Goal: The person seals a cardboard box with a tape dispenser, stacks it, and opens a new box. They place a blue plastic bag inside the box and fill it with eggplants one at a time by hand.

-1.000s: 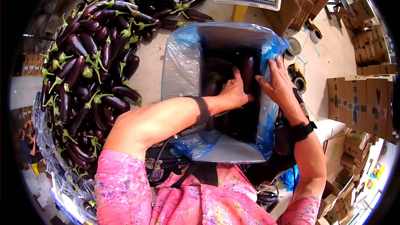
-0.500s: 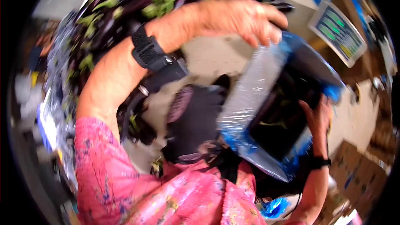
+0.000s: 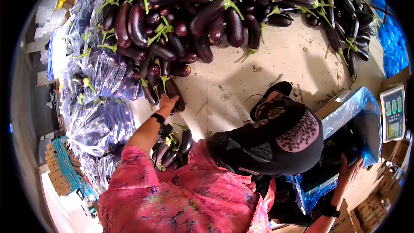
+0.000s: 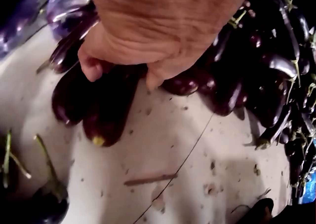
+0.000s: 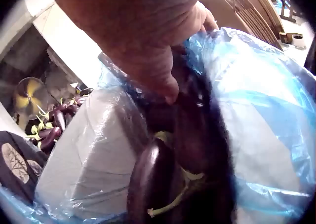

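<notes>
My left hand (image 3: 167, 102) curls its fingers onto a glossy, firm but bruisable aubergine (image 4: 109, 110) at the near edge of the floor pile, best taken round its thick middle, while my right hand (image 3: 350, 170) hooks into the blue-lined box (image 3: 345, 116).

Pale concrete floor (image 3: 280, 60), stacked cardboard boxes (image 3: 366, 211), a weighing scale (image 3: 393, 112).

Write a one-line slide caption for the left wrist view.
Left hand reaches onto dark purple eggplants at the pile's edge on a pale, littered floor.
</notes>
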Available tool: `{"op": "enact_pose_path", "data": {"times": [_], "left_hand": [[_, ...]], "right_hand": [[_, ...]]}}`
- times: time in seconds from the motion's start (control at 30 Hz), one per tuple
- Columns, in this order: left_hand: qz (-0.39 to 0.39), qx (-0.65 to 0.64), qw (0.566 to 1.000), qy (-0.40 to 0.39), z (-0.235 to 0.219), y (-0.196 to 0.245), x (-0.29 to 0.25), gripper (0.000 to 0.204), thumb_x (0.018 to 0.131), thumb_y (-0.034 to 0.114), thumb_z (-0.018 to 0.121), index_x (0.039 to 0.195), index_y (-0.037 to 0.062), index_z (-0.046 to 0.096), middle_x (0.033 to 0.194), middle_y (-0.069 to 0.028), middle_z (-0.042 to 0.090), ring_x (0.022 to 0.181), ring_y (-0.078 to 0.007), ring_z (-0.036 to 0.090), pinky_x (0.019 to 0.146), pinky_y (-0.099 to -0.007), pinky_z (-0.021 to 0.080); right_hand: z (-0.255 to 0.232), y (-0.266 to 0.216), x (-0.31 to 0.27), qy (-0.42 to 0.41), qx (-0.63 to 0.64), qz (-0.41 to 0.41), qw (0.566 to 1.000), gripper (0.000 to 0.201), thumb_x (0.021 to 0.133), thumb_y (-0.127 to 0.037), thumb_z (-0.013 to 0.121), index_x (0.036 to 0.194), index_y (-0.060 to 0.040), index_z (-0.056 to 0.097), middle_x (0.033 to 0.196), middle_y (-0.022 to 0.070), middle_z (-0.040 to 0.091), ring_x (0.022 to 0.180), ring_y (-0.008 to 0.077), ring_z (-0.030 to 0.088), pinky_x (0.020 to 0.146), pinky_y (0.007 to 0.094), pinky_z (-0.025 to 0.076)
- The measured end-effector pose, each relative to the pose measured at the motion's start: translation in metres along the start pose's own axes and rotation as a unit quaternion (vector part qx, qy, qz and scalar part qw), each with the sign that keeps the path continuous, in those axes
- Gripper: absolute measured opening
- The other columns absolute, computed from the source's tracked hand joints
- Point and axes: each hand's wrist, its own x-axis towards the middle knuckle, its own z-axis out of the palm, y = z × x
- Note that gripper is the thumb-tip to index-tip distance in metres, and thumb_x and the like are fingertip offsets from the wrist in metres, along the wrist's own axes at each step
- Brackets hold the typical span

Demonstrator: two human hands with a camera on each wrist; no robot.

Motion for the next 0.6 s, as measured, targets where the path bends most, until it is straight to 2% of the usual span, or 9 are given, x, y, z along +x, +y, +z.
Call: {"op": "enact_pose_path", "data": {"times": [0.03, 0.1, 0.2, 0.23, 0.3, 0.37, 0.47, 0.57, 0.6], "left_hand": [[-0.039, -0.091, 0.992, -0.076, 0.004, 0.000, -0.017, 0.085, 0.071, 0.051, 0.082, 0.124, -0.0057, 0.048, 0.117, -0.0325, 0.060, 0.109, -0.0406, 0.063, 0.093, -0.0438, 0.052], [-0.068, 0.065, 0.995, 0.039, 0.026, 0.024, -0.044, 0.081, 0.072, 0.051, 0.080, 0.121, -0.0053, 0.048, 0.120, -0.0295, 0.058, 0.110, -0.0388, 0.062, 0.091, -0.0428, 0.053], [-0.165, 0.055, 0.981, 0.089, 0.041, 0.063, -0.055, 0.077, 0.073, 0.049, 0.078, 0.122, -0.0025, 0.048, 0.120, -0.0222, 0.057, 0.108, -0.0356, 0.061, 0.091, -0.0430, 0.053], [-0.157, -0.098, 0.983, 0.007, 0.040, 0.067, -0.058, 0.073, 0.075, 0.048, 0.076, 0.122, -0.0015, 0.049, 0.118, -0.0205, 0.058, 0.107, -0.0338, 0.061, 0.090, -0.0436, 0.053], [-0.125, -0.383, 0.902, -0.156, 0.032, 0.072, -0.068, 0.067, 0.079, 0.045, 0.072, 0.123, 0.0005, 0.049, 0.116, -0.0172, 0.059, 0.104, -0.0302, 0.061, 0.090, -0.0447, 0.052], [-0.112, -0.513, 0.777, -0.347, 0.003, 0.099, -0.099, 0.054, 0.085, 0.041, 0.067, 0.121, 0.0037, 0.053, 0.117, -0.0132, 0.059, 0.100, -0.0258, 0.061, 0.088, -0.0453, 0.052], [-0.151, -0.639, 0.596, -0.463, -0.019, 0.125, -0.126, 0.040, 0.090, 0.033, 0.062, 0.119, 0.0059, 0.059, 0.115, -0.0115, 0.064, 0.107, -0.0294, 0.061, 0.093, -0.0493, 0.050], [-0.145, -0.623, 0.604, -0.476, -0.077, 0.158, -0.163, 0.038, 0.091, 0.033, 0.060, 0.118, 0.0070, 0.058, 0.115, -0.0084, 0.065, 0.097, -0.0253, 0.062, 0.083, -0.0453, 0.052], [-0.086, -0.621, 0.564, -0.538, -0.086, 0.160, -0.162, 0.043, 0.090, 0.033, 0.061, 0.123, 0.0054, 0.057, 0.112, -0.0110, 0.066, 0.100, -0.0269, 0.064, 0.086, -0.0485, 0.053]], "right_hand": [[-0.001, 0.001, 0.000, -0.009, -0.003, -0.008, 1.000, 0.079, 0.084, -0.048, 0.072, 0.138, 0.0027, 0.044, 0.137, 0.0272, 0.047, 0.127, 0.0437, 0.047, 0.104, 0.0485, 0.041], [-0.003, 0.006, -0.002, -0.025, -0.011, -0.017, 0.999, 0.078, 0.085, -0.047, 0.071, 0.138, 0.0026, 0.044, 0.137, 0.0267, 0.047, 0.127, 0.0437, 0.046, 0.104, 0.0484, 0.040], [-0.018, 0.004, -0.009, -0.025, -0.002, -0.021, 0.999, 0.072, 0.090, -0.046, 0.067, 0.142, -0.0018, 0.043, 0.146, 0.0248, 0.041, 0.134, 0.0425, 0.041, 0.107, 0.0498, 0.038], [-0.023, 0.002, -0.011, -0.011, -0.006, -0.024, 1.000, 0.071, 0.091, -0.045, 0.066, 0.143, -0.0032, 0.043, 0.148, 0.0242, 0.039, 0.136, 0.0421, 0.040, 0.108, 0.0501, 0.038], [-0.030, 0.004, -0.014, 0.056, -0.042, -0.023, 0.997, 0.067, 0.092, -0.043, 0.065, 0.144, -0.0063, 0.043, 0.151, 0.0227, 0.037, 0.138, 0.0411, 0.038, 0.110, 0.0513, 0.036], [-0.048, -0.004, -0.021, 0.141, -0.034, -0.038, 0.989, 0.060, 0.095, -0.036, 0.065, 0.145, -0.0103, 0.044, 0.153, 0.0206, 0.036, 0.140, 0.0395, 0.037, 0.112, 0.0520, 0.034], [-0.076, -0.017, -0.028, 0.143, 0.103, -0.023, 0.984, 0.050, 0.096, -0.031, 0.064, 0.139, -0.0079, 0.052, 0.152, 0.0198, 0.038, 0.136, 0.0367, 0.043, 0.105, 0.0479, 0.043], [-0.092, -0.042, -0.032, 0.143, 0.142, -0.071, 0.977, 0.037, 0.095, -0.018, 0.064, 0.129, -0.0054, 0.060, 0.147, 0.0156, 0.048, 0.130, 0.0313, 0.051, 0.099, 0.0423, 0.049], [-0.095, -0.055, -0.033, 0.137, 0.163, -0.085, 0.973, 0.035, 0.094, -0.012, 0.064, 0.128, -0.0052, 0.061, 0.146, 0.0139, 0.050, 0.127, 0.0299, 0.054, 0.098, 0.0400, 0.050]]}}
